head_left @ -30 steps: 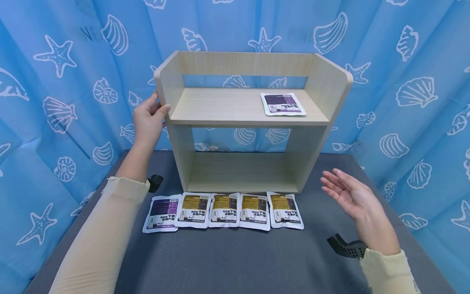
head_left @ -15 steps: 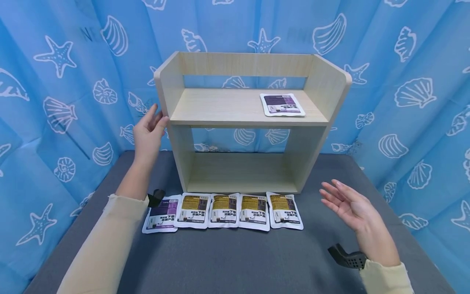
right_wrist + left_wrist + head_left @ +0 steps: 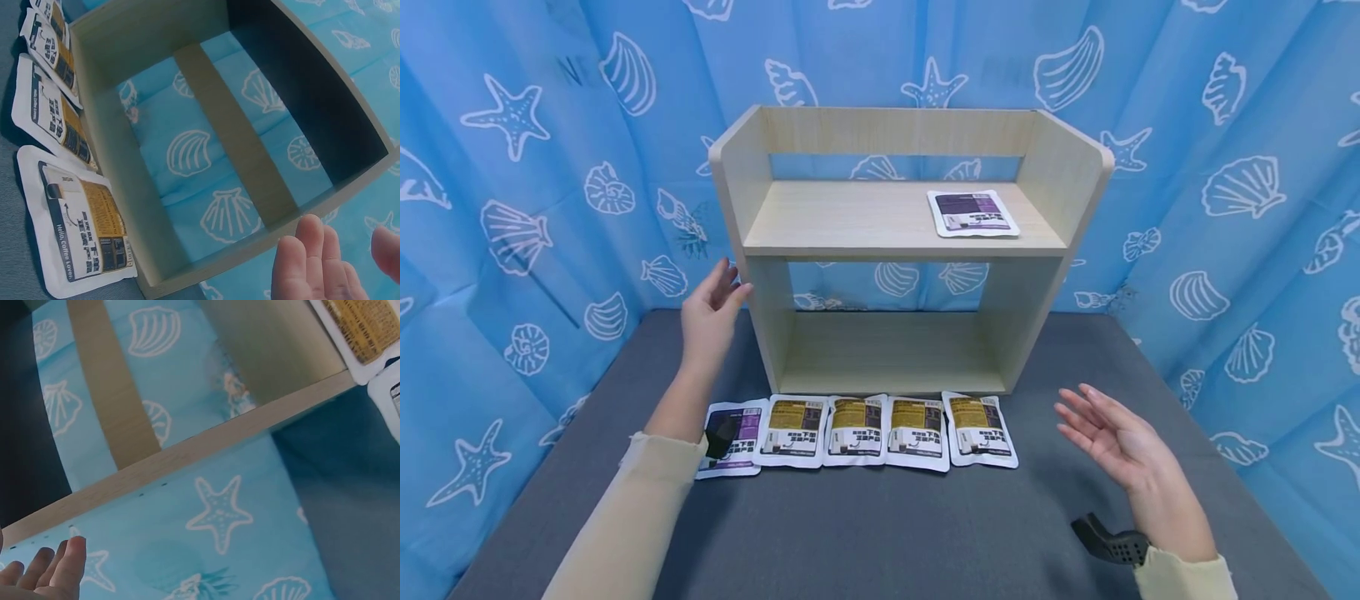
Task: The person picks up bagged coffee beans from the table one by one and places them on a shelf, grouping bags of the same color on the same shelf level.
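My left hand (image 3: 709,321) hangs beside the left side panel of a pale wooden shelf (image 3: 906,252), fingers relaxed and holding nothing. In the left wrist view its fingertips (image 3: 70,562) show close to the shelf's edge. Palm up, my right hand (image 3: 1116,437) floats over the table to the right of the shelf, also with nothing in it. A purple-and-white pouch (image 3: 973,213) lies flat on the upper board. Along the shelf's front foot lie several pouches in a row: a purple one (image 3: 741,433) at the left end, partly behind my wrist strap, and yellow-brown ones (image 3: 980,429) beside it.
The shelf stands on a dark grey table (image 3: 880,533), with its lower compartment (image 3: 887,342) facing me. A blue curtain (image 3: 572,108) with white shells and starfish hangs behind and at both sides. A black wrist mount (image 3: 1108,540) sits on my right wrist.
My left hand has let go of the shelf's left side panel and come down and nearer. The right hand has sunk a little. Shelf and pouches have stayed in place.
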{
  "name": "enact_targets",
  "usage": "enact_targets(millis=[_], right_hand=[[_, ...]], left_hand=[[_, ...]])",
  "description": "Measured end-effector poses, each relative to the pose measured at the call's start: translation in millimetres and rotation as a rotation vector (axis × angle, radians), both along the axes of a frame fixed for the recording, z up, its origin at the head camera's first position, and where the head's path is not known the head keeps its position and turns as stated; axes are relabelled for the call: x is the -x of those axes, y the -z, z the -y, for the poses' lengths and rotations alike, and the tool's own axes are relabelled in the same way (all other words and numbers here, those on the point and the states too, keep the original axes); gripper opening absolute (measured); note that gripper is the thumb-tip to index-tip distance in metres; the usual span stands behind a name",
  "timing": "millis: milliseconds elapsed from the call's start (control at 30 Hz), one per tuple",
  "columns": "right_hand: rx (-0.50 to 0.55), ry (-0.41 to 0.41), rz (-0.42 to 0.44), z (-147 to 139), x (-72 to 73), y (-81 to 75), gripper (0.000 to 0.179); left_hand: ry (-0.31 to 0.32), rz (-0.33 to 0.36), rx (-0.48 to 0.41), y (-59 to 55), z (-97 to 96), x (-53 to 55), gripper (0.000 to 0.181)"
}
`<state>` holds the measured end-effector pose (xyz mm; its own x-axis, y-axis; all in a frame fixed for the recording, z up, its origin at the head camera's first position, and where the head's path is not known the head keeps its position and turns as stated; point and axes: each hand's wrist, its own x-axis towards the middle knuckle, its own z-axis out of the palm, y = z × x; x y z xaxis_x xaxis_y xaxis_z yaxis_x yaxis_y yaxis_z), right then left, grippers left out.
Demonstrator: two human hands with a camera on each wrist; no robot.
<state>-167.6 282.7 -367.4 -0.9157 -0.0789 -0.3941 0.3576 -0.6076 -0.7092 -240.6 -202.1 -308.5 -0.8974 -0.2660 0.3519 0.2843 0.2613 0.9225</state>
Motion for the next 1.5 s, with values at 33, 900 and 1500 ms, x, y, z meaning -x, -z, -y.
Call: enact_targets(millis=[33, 900, 1500], right_hand=[[0.004, -0.003, 0.0, 0, -0.6, 1.0, 0.01], [0.025, -0.049, 0.073, -2, -9.0, 33.8, 0.008], [-0.125, -0.174, 0.128, 0, -9.1, 59.0, 0.087]], left_hand=[[0.001, 0.003, 0.002, 1.8, -0.7, -0.4, 0.058], [-0.005, -0.018, 0.034, 26.8, -12.5, 0.7, 0.054], [-0.073, -0.032, 0.103, 31.0, -9.2, 13.9, 0.049]])
